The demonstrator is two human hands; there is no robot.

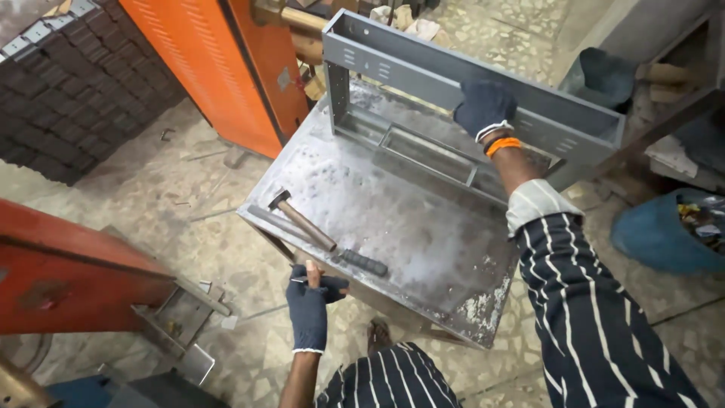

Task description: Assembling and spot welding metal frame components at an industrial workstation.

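On the steel table (393, 219), right hand (483, 107) grips grey frame (423, 64).

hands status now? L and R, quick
Left hand: closed around a small wooden-handled tool at the table edge.
Right hand: closed, gripping the top rail of the grey metal frame.

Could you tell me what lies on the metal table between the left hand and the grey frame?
In the head view, a hammer and a black-handled tool lie on the metal table between the left hand and the grey frame.
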